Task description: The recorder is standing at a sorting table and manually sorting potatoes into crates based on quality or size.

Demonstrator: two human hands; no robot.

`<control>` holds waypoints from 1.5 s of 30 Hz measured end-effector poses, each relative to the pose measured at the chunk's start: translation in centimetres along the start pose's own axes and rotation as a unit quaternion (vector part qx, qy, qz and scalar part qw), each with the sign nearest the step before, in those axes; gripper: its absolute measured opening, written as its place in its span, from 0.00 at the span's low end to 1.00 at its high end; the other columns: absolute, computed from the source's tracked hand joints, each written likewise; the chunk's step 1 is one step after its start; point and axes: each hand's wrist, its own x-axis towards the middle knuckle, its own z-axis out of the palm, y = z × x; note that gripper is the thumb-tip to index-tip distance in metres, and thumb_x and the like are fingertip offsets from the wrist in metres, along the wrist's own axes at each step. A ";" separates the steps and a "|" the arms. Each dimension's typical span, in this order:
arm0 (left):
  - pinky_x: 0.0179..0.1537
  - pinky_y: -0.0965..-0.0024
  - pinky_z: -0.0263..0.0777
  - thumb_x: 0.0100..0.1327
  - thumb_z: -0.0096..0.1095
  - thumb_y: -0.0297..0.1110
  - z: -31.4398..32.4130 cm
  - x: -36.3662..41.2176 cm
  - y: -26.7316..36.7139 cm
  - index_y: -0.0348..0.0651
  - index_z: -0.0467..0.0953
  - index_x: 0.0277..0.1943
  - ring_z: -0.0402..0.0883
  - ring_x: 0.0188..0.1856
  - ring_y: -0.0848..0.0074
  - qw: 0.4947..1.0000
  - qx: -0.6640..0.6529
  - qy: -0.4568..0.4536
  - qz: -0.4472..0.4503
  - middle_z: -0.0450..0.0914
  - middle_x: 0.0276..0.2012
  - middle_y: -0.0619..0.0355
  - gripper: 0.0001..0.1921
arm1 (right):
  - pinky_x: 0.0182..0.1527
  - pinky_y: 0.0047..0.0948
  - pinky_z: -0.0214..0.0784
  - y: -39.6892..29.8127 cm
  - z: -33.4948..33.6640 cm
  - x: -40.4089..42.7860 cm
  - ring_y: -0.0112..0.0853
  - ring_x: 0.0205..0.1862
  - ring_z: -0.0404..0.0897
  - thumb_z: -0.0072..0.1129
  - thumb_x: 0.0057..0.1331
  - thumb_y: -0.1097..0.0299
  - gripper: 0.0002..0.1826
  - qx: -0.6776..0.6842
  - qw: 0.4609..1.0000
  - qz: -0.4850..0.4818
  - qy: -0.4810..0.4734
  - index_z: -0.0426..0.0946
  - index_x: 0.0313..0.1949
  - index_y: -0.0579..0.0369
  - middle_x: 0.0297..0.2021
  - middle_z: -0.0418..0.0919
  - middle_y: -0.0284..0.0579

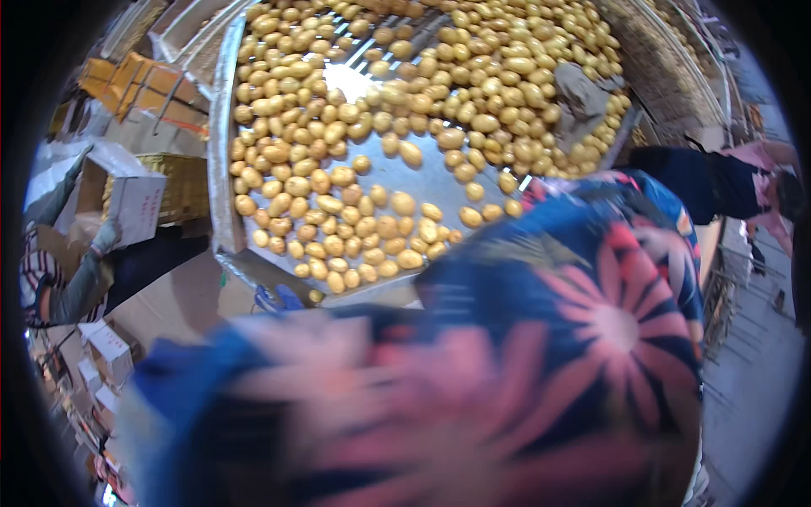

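Note:
Neither of my hands can be seen. A flower-patterned blue and pink garment [621, 329], blurred towards the bottom, fills the lower middle and right. Beyond it lies a wide metal sorting table [418, 180] covered with many yellow potatoes [374, 241]. They lie loosely spread at the near edge and are piled thickly at the back right. A grey-brown cloth [580, 101] rests on the potatoes at the right. Slots show in the table's surface at the back, beside a bright glare.
At the left a person in grey gloves [106, 236] holds a white cardboard box [136, 206] next to a yellow crate [180, 187]. Orange boxes [139, 85] stand behind. Another person in dark clothes [678, 180] is at the right. More cartons [109, 345] sit at lower left.

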 end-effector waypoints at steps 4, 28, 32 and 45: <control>0.67 0.56 0.65 0.70 0.60 0.39 -0.5 0.0 0.0 0.29 0.66 0.67 0.69 0.69 0.54 0.999 0.039 -0.017 -0.007 0.69 0.65 0.38 0.29 | 0.51 0.45 0.76 -0.5 1.0 0.5 0.46 0.49 0.84 0.59 0.66 0.56 0.20 0.014 1.000 0.015 -0.005 0.80 0.52 0.53 0.44 0.85 0.52; 0.66 0.53 0.66 0.67 0.62 0.53 -1.7 1.5 -7.0 0.27 0.63 0.70 0.71 0.68 0.48 0.914 0.386 -0.099 -0.078 0.69 0.67 0.32 0.40 | 0.41 0.48 0.78 12.4 22.5 13.3 0.45 0.41 0.86 0.61 0.58 0.63 0.15 -0.005 0.878 0.450 0.160 0.84 0.44 0.52 0.35 0.85 0.52; 0.66 0.53 0.66 0.67 0.62 0.54 -1.6 1.1 -10.2 0.27 0.62 0.70 0.71 0.68 0.46 0.898 0.383 -0.164 -0.140 0.69 0.67 0.31 0.41 | 0.40 0.48 0.78 13.7 21.2 5.8 0.46 0.38 0.86 0.61 0.59 0.62 0.13 0.015 0.871 0.469 0.143 0.85 0.41 0.51 0.34 0.85 0.51; 0.61 0.53 0.70 0.70 0.59 0.48 -2.4 1.1 -15.3 0.32 0.73 0.62 0.76 0.62 0.44 0.915 0.293 -0.246 -0.129 0.78 0.59 0.35 0.28 | 0.53 0.39 0.73 18.1 30.0 -1.2 0.36 0.49 0.82 0.59 0.65 0.69 0.23 0.311 0.820 0.369 0.306 0.75 0.60 0.53 0.48 0.83 0.51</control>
